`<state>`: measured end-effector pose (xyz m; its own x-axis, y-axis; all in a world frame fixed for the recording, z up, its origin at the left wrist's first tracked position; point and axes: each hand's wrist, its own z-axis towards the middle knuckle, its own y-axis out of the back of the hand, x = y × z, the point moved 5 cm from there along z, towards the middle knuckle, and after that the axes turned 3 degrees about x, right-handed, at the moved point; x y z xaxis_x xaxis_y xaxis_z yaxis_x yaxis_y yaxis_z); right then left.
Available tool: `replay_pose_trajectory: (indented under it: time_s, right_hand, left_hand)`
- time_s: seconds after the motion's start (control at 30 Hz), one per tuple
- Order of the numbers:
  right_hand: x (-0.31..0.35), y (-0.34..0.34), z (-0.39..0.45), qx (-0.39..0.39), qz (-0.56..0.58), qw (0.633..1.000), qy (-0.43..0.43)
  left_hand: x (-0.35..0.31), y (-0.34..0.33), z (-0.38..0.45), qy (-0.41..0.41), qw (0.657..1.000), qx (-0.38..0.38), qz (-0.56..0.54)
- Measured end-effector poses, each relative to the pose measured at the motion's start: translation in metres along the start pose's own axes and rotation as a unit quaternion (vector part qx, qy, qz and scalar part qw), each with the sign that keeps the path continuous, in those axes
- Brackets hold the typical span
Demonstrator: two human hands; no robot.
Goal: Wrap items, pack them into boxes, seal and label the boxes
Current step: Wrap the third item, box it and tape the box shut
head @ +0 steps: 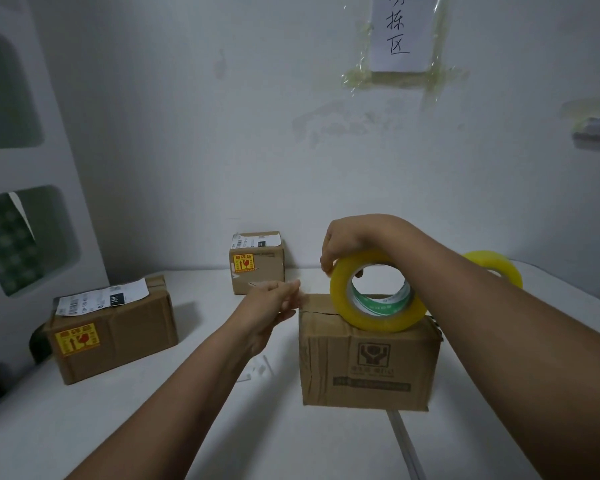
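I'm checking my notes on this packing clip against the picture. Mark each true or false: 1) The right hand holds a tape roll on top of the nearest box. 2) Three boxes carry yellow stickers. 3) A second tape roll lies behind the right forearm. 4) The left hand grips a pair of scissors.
1) True: the right hand holds the tape roll on edge atop the nearest box.
2) False: only two do, the left box and the far box.
3) True: a second roll shows there.
4) False: the left hand holds no scissors; it reaches toward the nearest box's top edge.
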<state>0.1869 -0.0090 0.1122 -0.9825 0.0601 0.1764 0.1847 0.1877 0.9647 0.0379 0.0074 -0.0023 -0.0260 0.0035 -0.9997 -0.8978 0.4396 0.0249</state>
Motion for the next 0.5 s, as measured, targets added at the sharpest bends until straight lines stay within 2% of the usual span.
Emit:
replay_pose_trajectory:
  time_s: [0.1,0.23,0.4,0.5]
  right_hand:
    - [0.004,-0.002,0.001,0.002,-0.015,1.000,-0.002]
    - [0.012,-0.005,0.002,-0.006,-0.057,0.998,-0.019]
    - [0.021,-0.002,-0.005,-0.045,-0.128,0.989,-0.062]
    - [0.015,0.001,-0.020,0.019,-0.076,0.993,-0.089]
  left_hand:
    - [-0.002,-0.004,-0.001,-0.009,1.000,-0.003,0.024]
    - [-0.002,-0.009,0.000,-0.036,0.986,-0.044,0.155]
    - [-0.002,-0.016,0.003,-0.069,0.945,-0.072,0.310]
    - [-0.005,-0.021,0.001,-0.101,0.908,-0.077,0.399]
